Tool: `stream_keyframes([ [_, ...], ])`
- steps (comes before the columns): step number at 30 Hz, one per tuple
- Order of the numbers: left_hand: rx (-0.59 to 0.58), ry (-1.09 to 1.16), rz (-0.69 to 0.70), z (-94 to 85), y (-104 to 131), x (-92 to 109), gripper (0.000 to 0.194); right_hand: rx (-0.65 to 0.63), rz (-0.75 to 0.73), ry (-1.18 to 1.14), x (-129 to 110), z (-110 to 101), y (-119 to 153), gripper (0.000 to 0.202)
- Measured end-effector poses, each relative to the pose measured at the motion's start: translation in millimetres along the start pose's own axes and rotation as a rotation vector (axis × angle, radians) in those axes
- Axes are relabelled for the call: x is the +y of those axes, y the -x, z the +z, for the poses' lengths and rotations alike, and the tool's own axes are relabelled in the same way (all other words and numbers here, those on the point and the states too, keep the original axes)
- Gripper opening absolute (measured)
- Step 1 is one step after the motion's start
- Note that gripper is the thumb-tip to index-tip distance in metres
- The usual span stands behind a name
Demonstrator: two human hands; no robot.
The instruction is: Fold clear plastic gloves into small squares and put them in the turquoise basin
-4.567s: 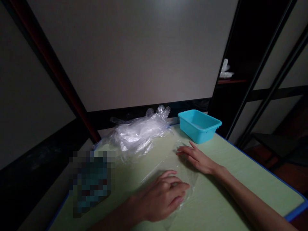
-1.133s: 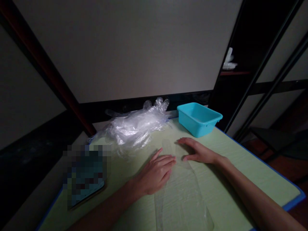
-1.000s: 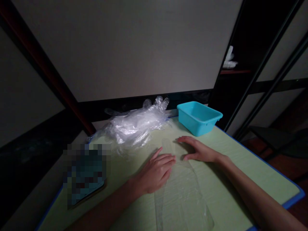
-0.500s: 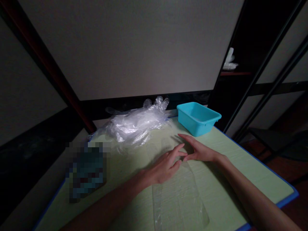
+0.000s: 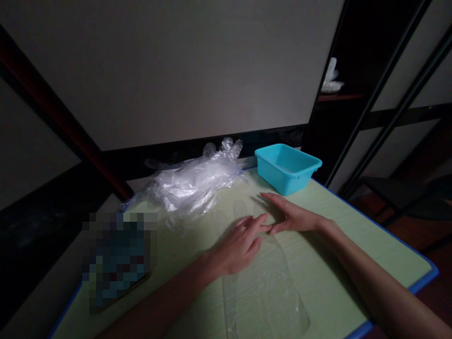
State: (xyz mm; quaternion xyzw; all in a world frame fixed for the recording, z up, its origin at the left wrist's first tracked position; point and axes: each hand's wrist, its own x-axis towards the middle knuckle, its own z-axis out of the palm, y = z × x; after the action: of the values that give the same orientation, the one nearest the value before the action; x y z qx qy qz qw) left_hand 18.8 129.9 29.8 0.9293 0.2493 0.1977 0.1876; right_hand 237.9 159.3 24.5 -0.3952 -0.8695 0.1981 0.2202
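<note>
A clear plastic disposable glove [image 5: 263,296] lies spread flat on the pale green tabletop, its wide cuff towards me and its finger tips showing faintly beyond my hands. Over its middle rests my left hand [image 5: 238,249], palm down, fingers loosely spread. My right hand [image 5: 294,216] is at the glove's right edge, with thumb and fingers stretched apart. Its thumb tip meets the left fingertips; whether any film is caught between them I cannot make out. Behind the hands lies a crumpled heap of clear plastic gloves [image 5: 192,183].
A turquoise plastic basin [image 5: 289,176] stands at the table's back right corner. On the left is a blurred-out dark object [image 5: 120,263]. The green table [image 5: 339,268] has a blue edge and meets a panelled wall at the back. A dark chair [image 5: 406,195] is off to the right.
The view has shifted slightly, so the background sits a little higher and further left. Both hands stay nearly in place over the glove, with the left fingers slightly shifted.
</note>
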Motion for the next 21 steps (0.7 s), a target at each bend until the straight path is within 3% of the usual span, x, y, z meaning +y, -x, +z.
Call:
stream_keyframes([
  [15,-0.016,-0.073,0.002,0.3,-2.3,3.6,0.05,-0.032,0.016,0.036,2.4,2.3,1.4,0.097],
  [21,-0.017,-0.072,0.003,-0.2,-3.0,4.2,0.046,-0.137,0.086,0.01,-2.0,-2.6,5.5,0.109],
])
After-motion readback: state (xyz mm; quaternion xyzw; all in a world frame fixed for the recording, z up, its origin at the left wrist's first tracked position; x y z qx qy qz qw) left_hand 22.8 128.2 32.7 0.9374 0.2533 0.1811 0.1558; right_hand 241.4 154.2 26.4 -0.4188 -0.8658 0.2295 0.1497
